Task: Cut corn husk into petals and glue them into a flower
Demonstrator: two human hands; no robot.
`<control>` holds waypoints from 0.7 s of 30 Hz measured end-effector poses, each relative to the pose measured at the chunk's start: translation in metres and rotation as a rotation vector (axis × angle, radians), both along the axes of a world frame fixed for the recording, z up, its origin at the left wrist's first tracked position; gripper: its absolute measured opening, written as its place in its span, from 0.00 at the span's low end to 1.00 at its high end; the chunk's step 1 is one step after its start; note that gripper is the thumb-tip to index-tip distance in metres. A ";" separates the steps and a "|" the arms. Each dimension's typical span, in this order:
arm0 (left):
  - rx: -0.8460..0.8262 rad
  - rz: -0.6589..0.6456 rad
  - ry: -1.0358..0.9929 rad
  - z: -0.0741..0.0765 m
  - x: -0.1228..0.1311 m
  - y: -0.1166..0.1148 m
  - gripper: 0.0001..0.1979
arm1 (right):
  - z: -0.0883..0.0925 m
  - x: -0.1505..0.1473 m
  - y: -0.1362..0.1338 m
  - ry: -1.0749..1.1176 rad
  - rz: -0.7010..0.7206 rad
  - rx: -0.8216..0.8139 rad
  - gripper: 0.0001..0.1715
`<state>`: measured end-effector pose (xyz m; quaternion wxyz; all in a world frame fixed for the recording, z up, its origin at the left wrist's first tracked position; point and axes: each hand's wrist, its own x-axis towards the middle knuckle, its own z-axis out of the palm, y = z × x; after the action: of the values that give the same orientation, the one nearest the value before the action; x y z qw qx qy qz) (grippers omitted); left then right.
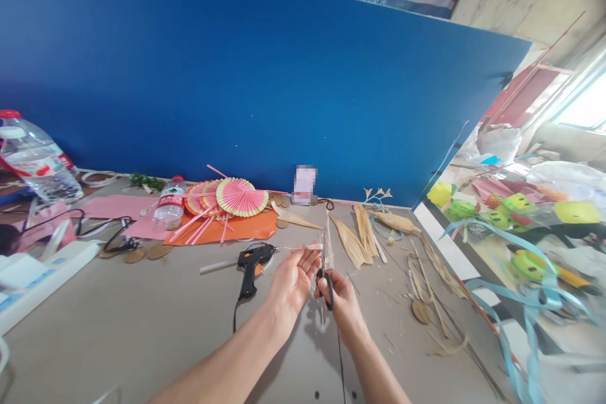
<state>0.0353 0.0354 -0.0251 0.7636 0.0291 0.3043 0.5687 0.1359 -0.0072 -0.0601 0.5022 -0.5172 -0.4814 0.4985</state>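
Note:
My left hand is raised palm-up over the grey table, its fingertips pinching a thin pale straw strip that points left and right. Close beside it, my right hand has its fingers through the black handles of a small pair of scissors, blades pointing up toward the strip. A black glue gun lies just left of my left hand, its cord running toward me.
Dried straw leaves and scraps lie to the right. Pink folded paper fans, orange paper, a small water bottle and a big bottle are at the left. A blue wall panel backs the table. Coloured toys are piled right.

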 end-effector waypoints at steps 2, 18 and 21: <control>-0.006 0.003 0.001 0.000 0.000 0.000 0.07 | 0.000 0.000 0.000 -0.007 -0.020 -0.003 0.22; -0.022 0.009 -0.008 -0.004 0.003 -0.002 0.05 | 0.001 -0.001 -0.003 -0.070 -0.050 0.025 0.22; -0.024 0.015 0.003 -0.004 0.004 -0.002 0.06 | 0.003 -0.002 -0.005 -0.073 -0.045 0.046 0.21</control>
<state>0.0390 0.0333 -0.0289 0.7593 0.0186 0.3123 0.5705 0.1340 -0.0120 -0.0573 0.5070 -0.5342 -0.4990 0.4568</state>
